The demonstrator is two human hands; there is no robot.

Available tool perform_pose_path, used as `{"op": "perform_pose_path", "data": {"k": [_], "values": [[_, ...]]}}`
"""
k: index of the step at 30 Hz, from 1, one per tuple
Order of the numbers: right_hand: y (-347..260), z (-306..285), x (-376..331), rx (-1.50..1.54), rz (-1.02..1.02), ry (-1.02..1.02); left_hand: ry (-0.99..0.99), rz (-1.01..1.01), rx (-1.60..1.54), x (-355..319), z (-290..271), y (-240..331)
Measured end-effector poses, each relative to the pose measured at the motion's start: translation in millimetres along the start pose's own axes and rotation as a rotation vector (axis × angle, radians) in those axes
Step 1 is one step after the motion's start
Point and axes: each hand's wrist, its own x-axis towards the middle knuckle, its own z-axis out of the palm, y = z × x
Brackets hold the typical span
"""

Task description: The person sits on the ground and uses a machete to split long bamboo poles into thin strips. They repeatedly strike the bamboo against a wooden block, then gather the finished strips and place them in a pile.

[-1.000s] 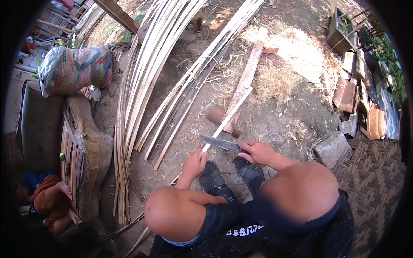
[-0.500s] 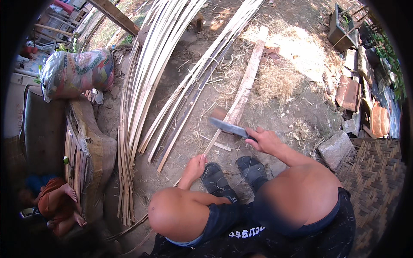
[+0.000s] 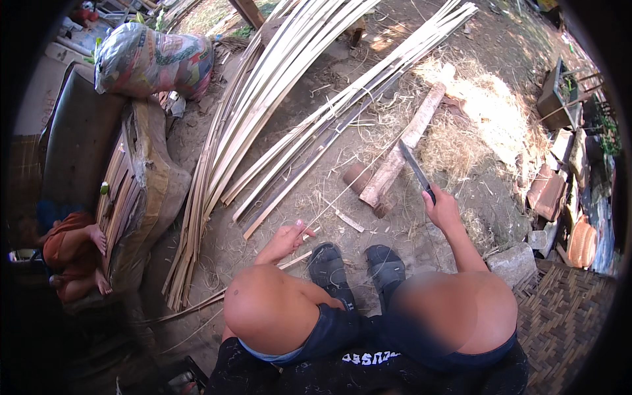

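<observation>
My right hand (image 3: pixel 442 207) is closed round the dark handle of a long-bladed knife (image 3: pixel 415 166), its blade pointing away over a wooden log (image 3: pixel 407 146). The log lies slanted, its near end resting on a short round block (image 3: pixel 357 176). My left hand (image 3: pixel 283 243), in front of my left knee, pinches the near end of a thin bamboo strip (image 3: pixel 342 192). That strip runs up to the right, along the log's left side towards the blade. I cannot tell whether blade and strip touch.
Long pale bamboo strips (image 3: pixel 263 112) lie in bundles to the left. Fine shavings (image 3: pixel 454 148) heap around the log. A stuffed sack (image 3: pixel 155 62) stands far left, near another person's legs (image 3: pixel 82 243). At right are a stone block (image 3: pixel 512 264) and a woven mat (image 3: pixel 559 316).
My right hand has moved the knife outward to the right, its blade now pointing away from me. The left hand has shifted slightly left. The whole view has also shifted.
</observation>
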Motion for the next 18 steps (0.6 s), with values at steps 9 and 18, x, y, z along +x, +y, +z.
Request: {"op": "perform_pose_path", "data": {"k": [9,18], "values": [[29.4,48.2,-35.2,-0.028,0.052,-0.009,0.324,0.256,0.845,-49.3,25.4,57.5],[39.6,38.8,-25.1,-0.099,-0.023,-0.027,0.565,0.254,0.911,-76.1,-5.9,-54.3]]}}
